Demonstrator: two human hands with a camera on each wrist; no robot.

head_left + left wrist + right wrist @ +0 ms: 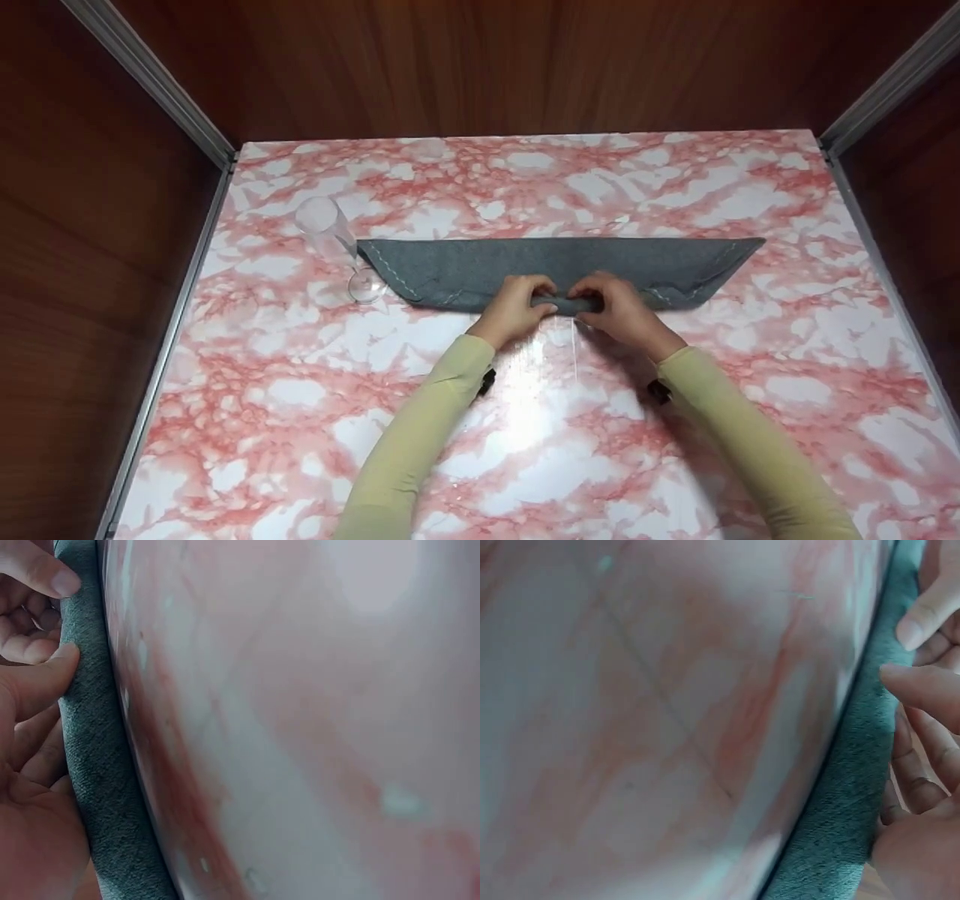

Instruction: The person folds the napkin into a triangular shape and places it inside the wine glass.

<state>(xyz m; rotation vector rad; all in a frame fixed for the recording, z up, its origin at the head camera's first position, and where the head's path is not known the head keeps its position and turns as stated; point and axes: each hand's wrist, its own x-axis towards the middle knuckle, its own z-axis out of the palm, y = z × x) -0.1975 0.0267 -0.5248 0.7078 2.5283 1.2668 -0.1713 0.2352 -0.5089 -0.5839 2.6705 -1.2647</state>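
A grey-green cloth [570, 259] lies across the table, its near edge rolled and its two ends slanting inward toward me. At the middle of that rolled edge my left hand [517, 304] pinches the cloth between thumb and curled fingers. Close beside it, my right hand [616, 306] grips the same roll. In the left wrist view the left thumb presses on the rolled cloth [105, 757]. The right wrist view has the right thumb on the roll [855, 765], with the other fingers behind it.
A clear stemmed glass [330, 232] stands beside the cloth's left end, its foot near the cloth's slanted edge. The table [300, 450] has a red and white marbled top. Dark wooden panels [487, 67] enclose its back and sides.
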